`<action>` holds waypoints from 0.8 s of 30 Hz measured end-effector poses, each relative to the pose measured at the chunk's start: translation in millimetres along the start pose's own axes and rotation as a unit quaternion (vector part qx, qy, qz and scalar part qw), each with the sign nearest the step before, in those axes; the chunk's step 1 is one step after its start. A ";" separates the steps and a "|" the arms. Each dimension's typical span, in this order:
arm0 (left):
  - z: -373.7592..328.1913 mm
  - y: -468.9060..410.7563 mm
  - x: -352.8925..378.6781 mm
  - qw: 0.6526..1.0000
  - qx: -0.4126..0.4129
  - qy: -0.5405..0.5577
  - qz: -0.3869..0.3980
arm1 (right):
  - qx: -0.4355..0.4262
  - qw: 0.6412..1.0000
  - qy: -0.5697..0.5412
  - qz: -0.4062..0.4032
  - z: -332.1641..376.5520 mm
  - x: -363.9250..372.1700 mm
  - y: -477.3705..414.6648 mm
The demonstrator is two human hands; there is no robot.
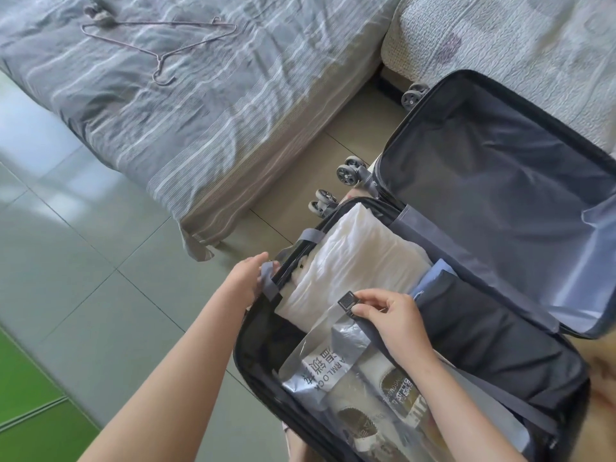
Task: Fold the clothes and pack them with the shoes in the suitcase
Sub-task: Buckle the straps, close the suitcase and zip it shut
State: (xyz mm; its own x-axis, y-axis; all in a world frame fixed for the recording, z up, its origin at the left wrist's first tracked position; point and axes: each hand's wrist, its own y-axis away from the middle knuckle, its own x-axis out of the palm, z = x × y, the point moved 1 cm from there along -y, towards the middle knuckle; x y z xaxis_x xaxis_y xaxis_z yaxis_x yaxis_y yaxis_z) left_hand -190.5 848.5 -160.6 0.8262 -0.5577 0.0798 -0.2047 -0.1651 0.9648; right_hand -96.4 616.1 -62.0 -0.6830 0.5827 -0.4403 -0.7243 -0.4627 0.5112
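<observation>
An open dark suitcase lies on the floor, its lid leaning against a sofa. Inside the near half lie a folded white garment, a folded black garment over a blue one, and pale shoes in a clear plastic bag. My left hand holds a grey strap at the suitcase's left rim. My right hand pinches a black buckle on another grey strap, above the white garment and the shoe bag.
A bed with a grey striped cover stands to the left, with a wire hanger on it. A sofa with a pale quilted cover is behind the lid. Grey tiled floor lies at left, and a green mat at the lower left.
</observation>
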 end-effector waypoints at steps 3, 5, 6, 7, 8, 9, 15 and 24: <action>-11.1 -1.4 8.5 0.985 0.001 0.171 0.024 | 0.007 0.999 -0.034 0.003 1.2 0.0 0.4; -18.5 3.7 16.3 0.980 0.008 0.199 0.028 | 0.008 0.998 -0.055 0.007 2.9 -0.8 1.8; -20.7 3.5 18.2 0.979 0.012 0.203 0.026 | 0.010 0.998 -0.061 0.010 3.9 -1.7 2.7; -22.9 3.8 18.8 0.979 0.018 0.201 0.021 | 0.010 0.998 -0.062 0.013 4.5 -2.8 3.3; -25.3 3.5 18.2 0.979 0.024 0.203 0.017 | 0.008 0.998 -0.059 0.016 5.1 -3.9 3.6; -27.0 1.7 16.3 0.978 0.025 0.209 0.015 | 0.006 0.998 -0.057 0.018 5.8 -4.9 4.0; -41.9 -9.2 2.2 0.967 0.044 0.250 0.016 | 0.007 0.994 -0.107 0.015 9.9 -7.6 6.3; -71.7 4.8 5.9 0.928 0.176 0.322 0.068 | 0.003 0.990 -0.137 0.011 17.2 -13.5 10.2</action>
State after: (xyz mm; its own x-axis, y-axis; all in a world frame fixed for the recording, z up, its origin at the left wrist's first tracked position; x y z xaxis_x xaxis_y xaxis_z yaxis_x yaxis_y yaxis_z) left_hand -149.0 902.7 -137.6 0.8997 -0.0098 0.4365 -0.3943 -0.4472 0.8028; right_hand -93.0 615.0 -38.1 -0.6463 0.7328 -0.2128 -0.7088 -0.4732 0.5231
